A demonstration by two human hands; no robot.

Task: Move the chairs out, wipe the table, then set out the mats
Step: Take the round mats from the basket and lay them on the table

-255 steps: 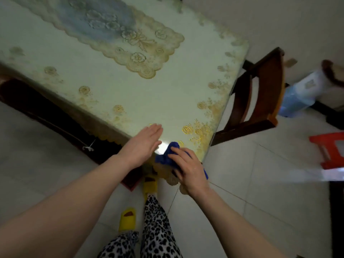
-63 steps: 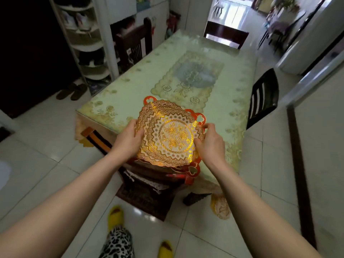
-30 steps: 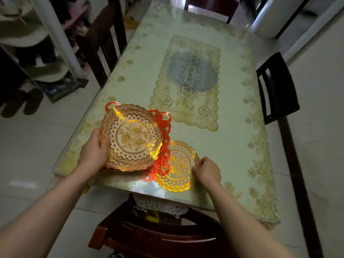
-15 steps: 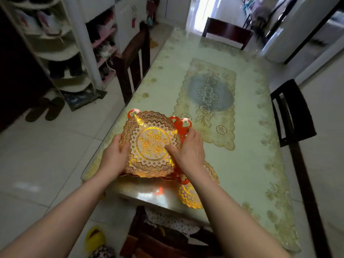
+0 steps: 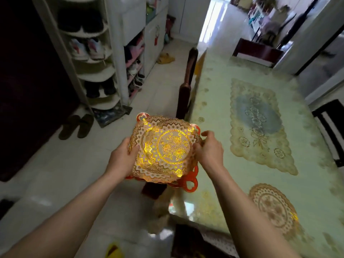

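A stack of gold and red lace-edged mats [image 5: 163, 148] is held in the air by its two sides, beside the table's left front corner. My left hand [image 5: 122, 159] grips its left edge and my right hand [image 5: 209, 151] grips its right edge. One round gold mat [image 5: 273, 205] lies flat on the table [image 5: 214, 116] near the front edge. The table has a pale green cloth with a blue and gold panel [image 5: 258, 123] in the middle.
A dark wooden chair [image 5: 186, 90] stands against the table's left side, another [image 5: 256, 53] at the far end, a black one [image 5: 331, 127] at the right. A white shoe rack [image 5: 96, 67] and a pair of slippers [image 5: 76, 125] are on the left.
The mat stack has been lifted off the table and carried left past the table's corner. My view has swung left. The single gold mat stays on the table.
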